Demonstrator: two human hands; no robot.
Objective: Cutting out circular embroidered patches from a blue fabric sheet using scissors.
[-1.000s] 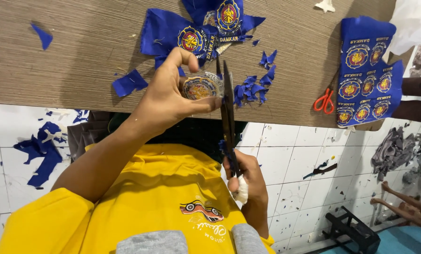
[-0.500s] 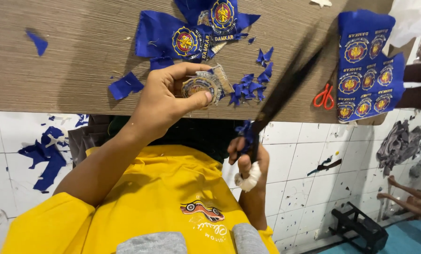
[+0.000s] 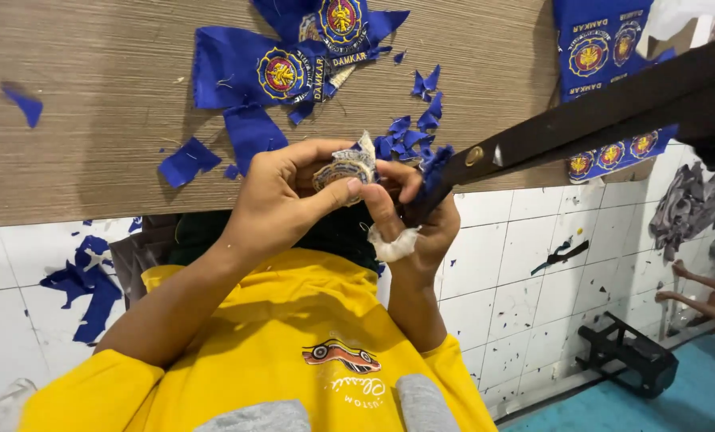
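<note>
My left hand [image 3: 281, 200] pinches a small round embroidered patch [image 3: 343, 168] between thumb and fingers, just off the edge of the brown table [image 3: 93, 72]. My right hand [image 3: 421, 228], with white wrap on one finger, grips the handles of large black scissors [image 3: 581, 124]. Its fingertips also touch the patch. The blades are nearly together and point up and to the right, away from the patch. Blue fabric with round emblems [image 3: 269, 68] lies on the table above my hands.
Small blue offcuts [image 3: 413, 132] litter the table edge. A blue sheet of several emblems [image 3: 605, 48] hangs at the right. Below are white floor tiles [image 3: 517, 272] with blue scraps [image 3: 85, 280], a black stand [image 3: 625, 356] and another person's limbs [image 3: 705, 288].
The scissors swung from pointing straight up to slanting up and right. My right hand rose to meet the patch in my left hand.
</note>
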